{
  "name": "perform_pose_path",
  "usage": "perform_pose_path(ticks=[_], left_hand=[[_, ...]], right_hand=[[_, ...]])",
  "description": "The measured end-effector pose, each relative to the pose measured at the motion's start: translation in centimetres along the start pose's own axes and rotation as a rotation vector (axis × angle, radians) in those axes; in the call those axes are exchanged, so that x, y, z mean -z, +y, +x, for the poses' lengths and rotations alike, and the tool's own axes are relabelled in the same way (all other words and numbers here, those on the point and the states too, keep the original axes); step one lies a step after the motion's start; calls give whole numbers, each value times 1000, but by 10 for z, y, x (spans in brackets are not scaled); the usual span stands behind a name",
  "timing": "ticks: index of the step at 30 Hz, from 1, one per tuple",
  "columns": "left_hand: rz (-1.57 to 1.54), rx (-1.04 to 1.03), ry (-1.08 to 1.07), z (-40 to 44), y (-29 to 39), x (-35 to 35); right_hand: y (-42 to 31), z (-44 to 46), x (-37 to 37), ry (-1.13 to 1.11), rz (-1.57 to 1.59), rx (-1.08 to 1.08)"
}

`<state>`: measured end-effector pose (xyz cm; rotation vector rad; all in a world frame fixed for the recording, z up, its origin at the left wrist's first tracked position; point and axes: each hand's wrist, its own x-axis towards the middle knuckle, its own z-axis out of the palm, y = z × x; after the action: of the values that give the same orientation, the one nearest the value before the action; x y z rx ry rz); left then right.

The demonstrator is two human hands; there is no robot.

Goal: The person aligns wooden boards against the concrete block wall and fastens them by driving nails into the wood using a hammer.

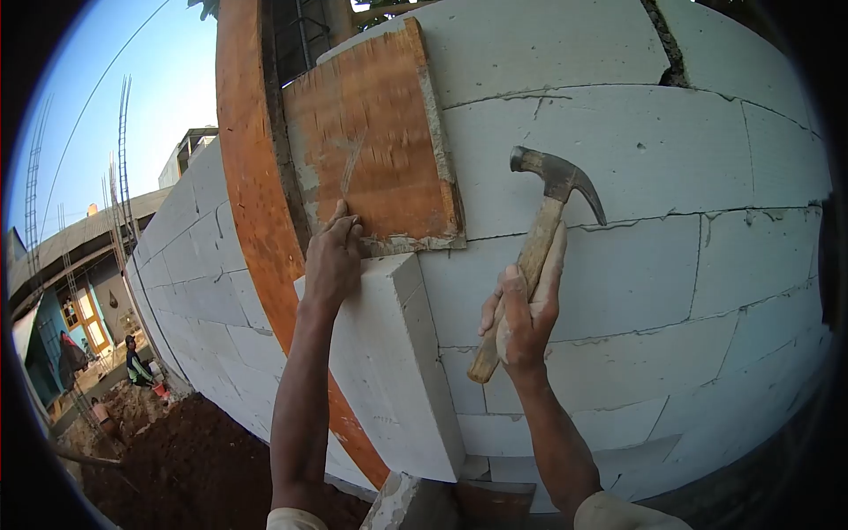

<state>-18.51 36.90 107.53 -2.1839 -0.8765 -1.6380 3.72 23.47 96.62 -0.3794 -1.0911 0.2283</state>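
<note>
My right hand (526, 318) is wrapped round the wooden handle of a claw hammer (558, 181), its head raised in front of the white block wall (601, 159). My left hand (334, 256) is at the lower edge of a weathered plywood panel (371, 141), over the top of a white block (389, 353) that leans upright. A finger of it points up against the panel; whether something thin is held there is too small to tell. A long orange board (256, 150) runs down beside the panel and behind the block.
Below my arms is a rough grey block (402, 503). Steel rods (305, 31) stand behind the panel. At the lower left lies dug soil (194, 459), with a person (139, 364) beyond it near a house (84, 309).
</note>
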Motion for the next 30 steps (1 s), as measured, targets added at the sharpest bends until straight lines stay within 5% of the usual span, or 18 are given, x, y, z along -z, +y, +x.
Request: perform_pose_path(ticks=[6,11,15,20,22,24,26,30], left_hand=[[51,-21,-37,2,-4,0],[66,-27,-28,1,-6,0],[66,55,-77,2,5,4],[96,29,-40,0,-3,0],[96,30,-44,1,-4,0],[112,36,-52,2,-2,-1],[134,69,-111,4,4,2],[144,87,-101,5,3,1]], right_hand=[[-11,24,1,-208,-51,-66],[-5,36,-26,74,105,145],[-6,58,-20,-145,-102,-74],[-13,59,-12,-96,-2,32],[-10,56,-26,98,95,137],[-6,59,-25,56,77,97],[-15,65,-8,-247,-119,-128],[-12,66,0,-73,-55,49]])
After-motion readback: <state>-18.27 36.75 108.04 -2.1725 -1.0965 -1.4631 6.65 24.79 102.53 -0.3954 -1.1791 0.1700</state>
